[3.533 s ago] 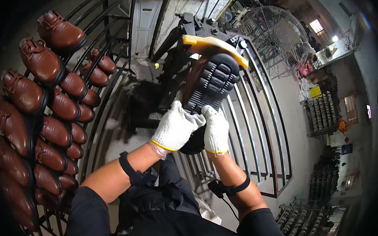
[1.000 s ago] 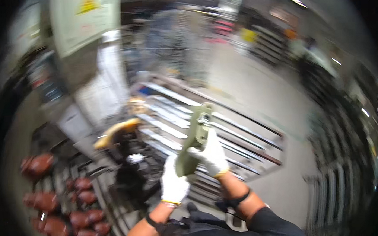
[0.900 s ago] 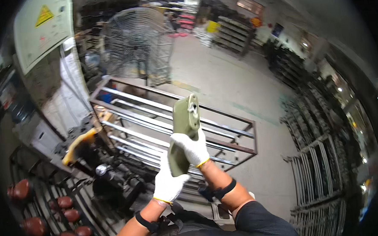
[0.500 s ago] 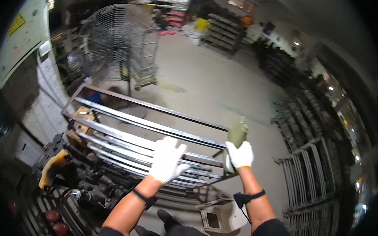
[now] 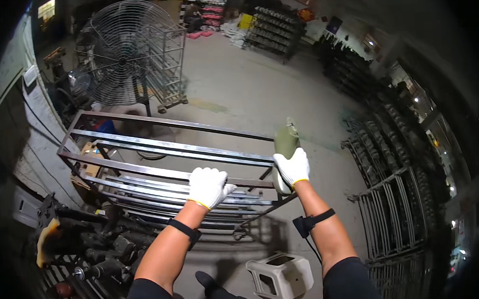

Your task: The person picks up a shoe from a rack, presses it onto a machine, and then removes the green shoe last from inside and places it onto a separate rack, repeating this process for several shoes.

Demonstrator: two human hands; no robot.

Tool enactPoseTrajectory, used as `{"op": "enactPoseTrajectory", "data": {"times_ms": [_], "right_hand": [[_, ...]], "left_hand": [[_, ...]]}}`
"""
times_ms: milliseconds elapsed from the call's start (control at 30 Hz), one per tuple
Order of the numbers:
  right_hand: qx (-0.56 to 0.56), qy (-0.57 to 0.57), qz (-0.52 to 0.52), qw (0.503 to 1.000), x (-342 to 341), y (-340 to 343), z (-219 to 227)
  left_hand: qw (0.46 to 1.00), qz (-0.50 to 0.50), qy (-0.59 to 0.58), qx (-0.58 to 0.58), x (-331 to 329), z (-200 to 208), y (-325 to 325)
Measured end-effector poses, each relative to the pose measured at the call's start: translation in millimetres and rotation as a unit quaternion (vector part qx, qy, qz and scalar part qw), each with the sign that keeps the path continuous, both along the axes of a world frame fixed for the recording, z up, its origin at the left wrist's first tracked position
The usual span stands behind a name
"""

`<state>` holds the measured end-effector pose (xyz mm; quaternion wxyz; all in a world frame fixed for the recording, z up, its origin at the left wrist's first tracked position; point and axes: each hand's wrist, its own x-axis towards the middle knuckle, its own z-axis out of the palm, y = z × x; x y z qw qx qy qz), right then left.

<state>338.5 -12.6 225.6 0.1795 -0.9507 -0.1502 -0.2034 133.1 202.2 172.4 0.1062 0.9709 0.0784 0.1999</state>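
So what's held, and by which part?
The right hand grips a green shoe last around its middle. The left hand is at the rack rail; its grip cannot be told.

A hand could pass above the metal rack (image 5: 126,164), but between its rails there are only long slots, with the left hand (image 5: 207,187) over its front side. A green shoe last (image 5: 287,142) occupies its right end; bare floor (image 5: 332,163) lies beyond. A caged fan (image 5: 123,62) stands behind it, a beige stool (image 5: 299,279) in front. Dark machinery (image 5: 112,245) crowds its left front, the gap too shadowed to judge.
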Motion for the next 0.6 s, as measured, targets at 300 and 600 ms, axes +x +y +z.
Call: {"op": "enactPoseTrajectory", "data": {"times_ms": [300,600], "right_hand": [[0.03,-0.085,0.171,0.981,-118.8,67.5,55.4],[0.011,0.629,0.667,0.398,-528.3,165.5,44.5]], "left_hand": [[0.981,0.026,0.033,-0.192,-174.1,45.7,-13.4],[0.785,0.4,0.242,-0.407,-557.2,-104.1,-158.3]]}}
